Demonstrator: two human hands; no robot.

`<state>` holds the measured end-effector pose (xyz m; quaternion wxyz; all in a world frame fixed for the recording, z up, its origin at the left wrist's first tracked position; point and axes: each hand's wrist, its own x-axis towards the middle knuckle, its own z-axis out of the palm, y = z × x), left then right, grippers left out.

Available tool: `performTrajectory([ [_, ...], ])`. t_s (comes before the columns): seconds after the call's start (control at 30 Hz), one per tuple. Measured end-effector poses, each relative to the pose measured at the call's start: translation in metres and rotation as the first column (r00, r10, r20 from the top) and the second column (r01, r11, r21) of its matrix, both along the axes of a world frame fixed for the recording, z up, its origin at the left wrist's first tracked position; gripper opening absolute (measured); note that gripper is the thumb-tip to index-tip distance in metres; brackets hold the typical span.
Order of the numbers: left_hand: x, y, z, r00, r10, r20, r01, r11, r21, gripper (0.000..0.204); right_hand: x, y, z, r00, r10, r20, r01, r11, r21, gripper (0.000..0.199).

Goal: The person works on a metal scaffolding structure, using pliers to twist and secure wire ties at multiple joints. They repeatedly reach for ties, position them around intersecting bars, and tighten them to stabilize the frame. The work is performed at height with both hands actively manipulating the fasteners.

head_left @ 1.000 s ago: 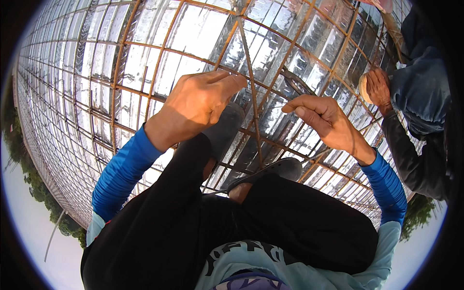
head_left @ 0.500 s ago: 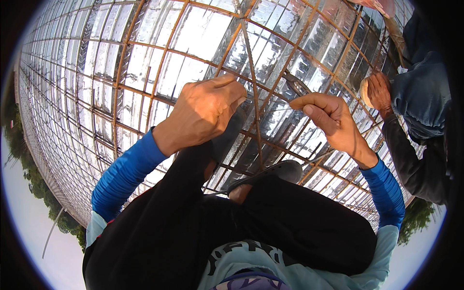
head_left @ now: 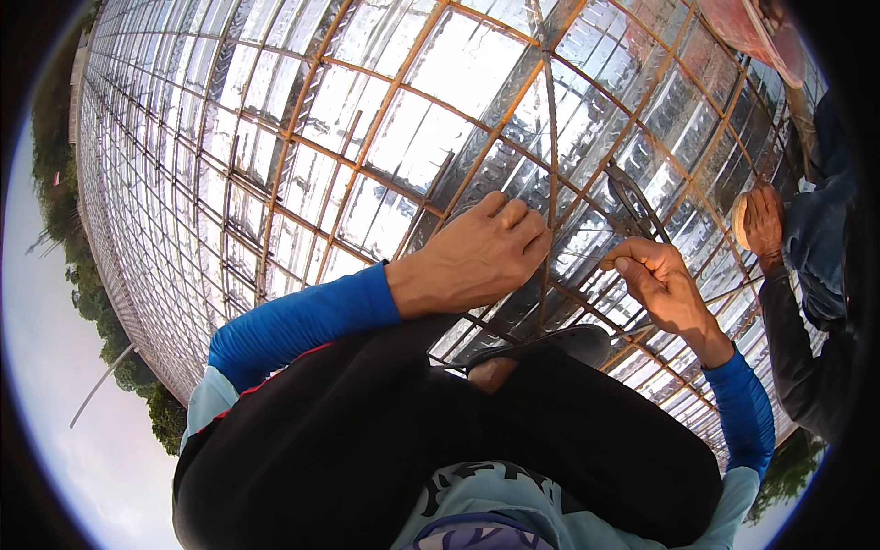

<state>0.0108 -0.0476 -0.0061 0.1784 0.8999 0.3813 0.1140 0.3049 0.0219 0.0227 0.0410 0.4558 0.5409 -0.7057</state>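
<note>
Squatting on a rusty rebar grid (head_left: 302,197) laid over shiny metal decking (head_left: 440,69), the person has both hands working one crossing right in front of their knees. The left hand (head_left: 477,261) is curled down over the bars, fingers closed around the spot where a long straight bar (head_left: 551,137) runs across the mesh, holding it in place as far as I can tell. The right hand (head_left: 660,284) is closed tight on the handle of a dark metal tying tool (head_left: 632,197), pliers or a hook, hard to say, with its tip pointing up at a bar just beside the left hand's fingers. Any tie wire is too thin to make out here. Progress-wise, I'd guess this one joint is mid-tie, and the grid stretches way off to the left with loads of crossings where I can't see whether ties exist, so plenty probably remains. A sandal (head_left: 550,344) is planted on the bars just below the hands. Over at the right edge a co-worker's hand (head_left: 761,220) is down on the mesh too.
</note>
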Motion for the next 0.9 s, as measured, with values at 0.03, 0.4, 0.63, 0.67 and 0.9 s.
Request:
performTrajectory([
  [0.03, 0.002, -0.001, 0.002, 1.0, -0.016, 0.015, 0.017, 0.999, -0.04, 0.032, -0.003, -0.003, -0.001, 1.0, -0.022, 0.018, 0.022, 1.0, -0.011, 0.02],
  [0.4, 0.013, -0.014, -0.005, 0.989, 0.043, 0.144, -0.013, 0.979, -0.205, 0.019, -0.003, -0.012, 0.005, 0.974, -0.226, -0.002, 0.21, 0.91, -0.356, 0.024],
  [0.63, 0.022, -0.021, -0.004, 0.988, -0.04, 0.149, 0.06, 0.99, -0.129, 0.015, 0.005, -0.004, 0.008, 0.991, -0.13, -0.022, 0.114, 0.932, -0.343, 0.023],
  [0.67, 0.021, -0.021, -0.002, 0.989, -0.055, 0.137, 0.076, 0.985, -0.156, 0.016, 0.005, -0.006, 0.009, 0.992, -0.126, -0.029, 0.108, 0.928, -0.356, 0.023],
  [0.9, 0.012, -0.035, -0.003, 0.965, -0.06, 0.255, 0.13, 0.954, -0.27, 0.016, 0.01, -0.017, 0.005, 0.994, 0.041, -0.101, -0.082, 0.897, -0.435, 0.022],
])
